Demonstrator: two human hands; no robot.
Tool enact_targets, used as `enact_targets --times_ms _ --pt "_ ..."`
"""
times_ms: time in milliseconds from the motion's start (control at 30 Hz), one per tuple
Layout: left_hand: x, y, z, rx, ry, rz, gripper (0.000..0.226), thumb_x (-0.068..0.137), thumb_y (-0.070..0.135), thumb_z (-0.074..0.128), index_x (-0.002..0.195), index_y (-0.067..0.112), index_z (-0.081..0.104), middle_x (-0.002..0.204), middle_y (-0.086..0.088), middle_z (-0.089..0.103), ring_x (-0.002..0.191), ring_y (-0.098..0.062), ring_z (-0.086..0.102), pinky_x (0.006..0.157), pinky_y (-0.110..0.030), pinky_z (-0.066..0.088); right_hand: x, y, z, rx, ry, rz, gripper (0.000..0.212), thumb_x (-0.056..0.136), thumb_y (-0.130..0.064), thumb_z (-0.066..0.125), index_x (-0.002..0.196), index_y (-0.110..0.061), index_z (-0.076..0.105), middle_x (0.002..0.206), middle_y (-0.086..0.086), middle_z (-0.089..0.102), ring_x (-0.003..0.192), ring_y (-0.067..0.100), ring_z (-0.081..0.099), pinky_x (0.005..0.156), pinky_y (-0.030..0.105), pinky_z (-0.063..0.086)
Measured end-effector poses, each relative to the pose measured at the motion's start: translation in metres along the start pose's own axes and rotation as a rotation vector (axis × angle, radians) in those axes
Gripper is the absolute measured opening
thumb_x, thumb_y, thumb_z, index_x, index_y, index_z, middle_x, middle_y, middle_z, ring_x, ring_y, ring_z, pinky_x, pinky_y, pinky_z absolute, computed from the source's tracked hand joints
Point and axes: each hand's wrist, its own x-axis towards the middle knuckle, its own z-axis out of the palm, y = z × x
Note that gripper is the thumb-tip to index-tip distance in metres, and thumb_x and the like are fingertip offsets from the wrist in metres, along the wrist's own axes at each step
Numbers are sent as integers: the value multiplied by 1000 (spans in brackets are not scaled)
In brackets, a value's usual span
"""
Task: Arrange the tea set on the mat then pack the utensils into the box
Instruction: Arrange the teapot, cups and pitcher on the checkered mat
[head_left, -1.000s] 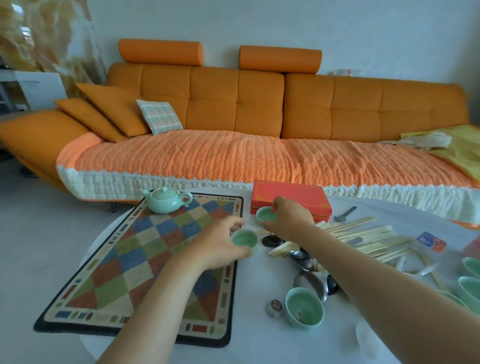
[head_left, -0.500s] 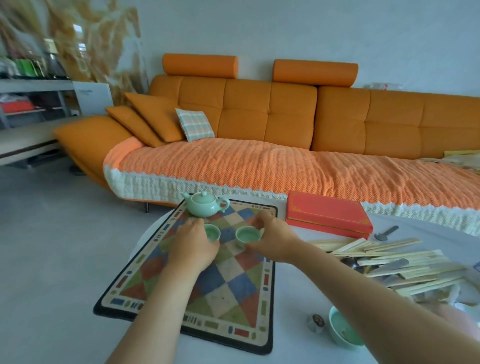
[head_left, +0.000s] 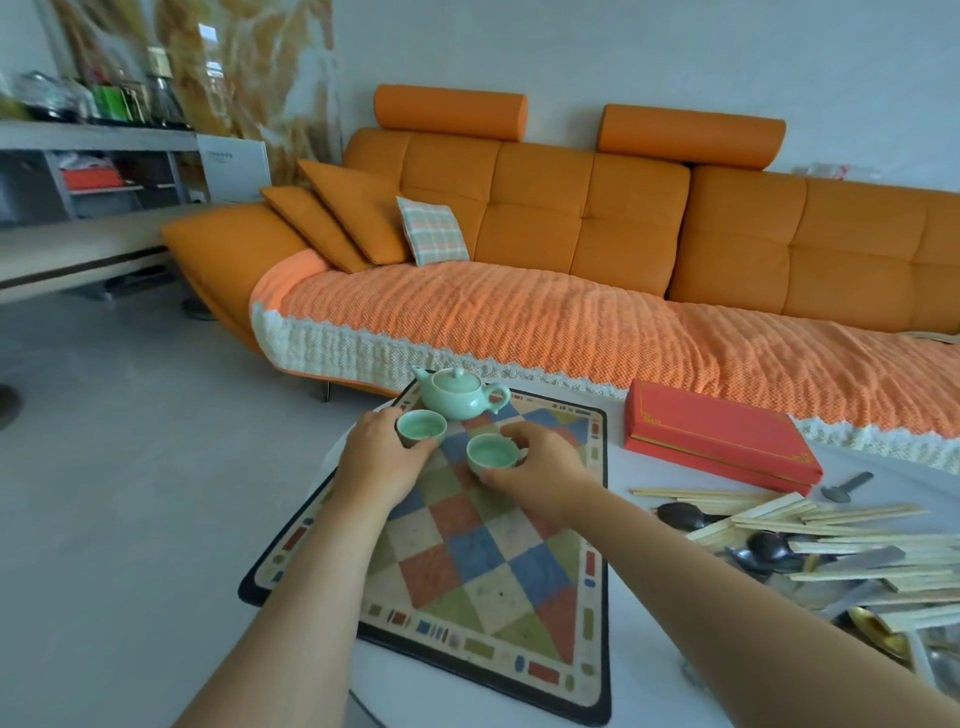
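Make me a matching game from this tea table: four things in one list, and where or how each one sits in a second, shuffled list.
Things
1. teapot
2. red box
3. chopsticks
4. cup in the right hand

Places
A. heaped loose with spoons at the table's right side
B. untouched, at the far edge of the mat
C. closed, on the table right of the mat
D. fingers curled round it, just in front of the teapot

Pairs: 1-B, 2-C, 3-A, 4-D

Teapot (head_left: 456, 397) behind cups (head_left: 421, 427) on mat (head_left: 483, 561)
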Motion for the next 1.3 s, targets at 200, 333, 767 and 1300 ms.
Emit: enact_targets --times_ms 200,333,767,1300 --pt "7 -11 3 -21 24 -3 25 83 49 69 96 28 63 95 4 60 89 -19 58 65 -32 41 15 -10 16 75 58 73 71 76 -54 75 136 -26 48 101 -16 58 88 8 59 67 25 50" --pt "11 -14 4 15 42 -57 37 83 49 69 110 24 63 106 1 63 99 -24 58 69 -33 42 24 -17 21 39 75 101 57 73 -57 73 122 -31 59 93 -17 62 87 7 62 76 35 57" --pt "-1 22 -10 263 -38 24 69 88 28 69 145 14 33 137 -11 32 126 -33 39 80 -39 44 -2 -22 -11 -10 11 59 75 84 -46 72 147 -22 40 130 -1 57 94 14 57 76 30 50" --pt "-146 299 126 -159 -468 495 32 94 32 62 124 25 54 106 8 56 96 -13 55 84 -30 46 -201 112 -247 -251 381 167 22 91 -31 59 108 -35 71 106 -18 70 90 4 60 85 28 51"
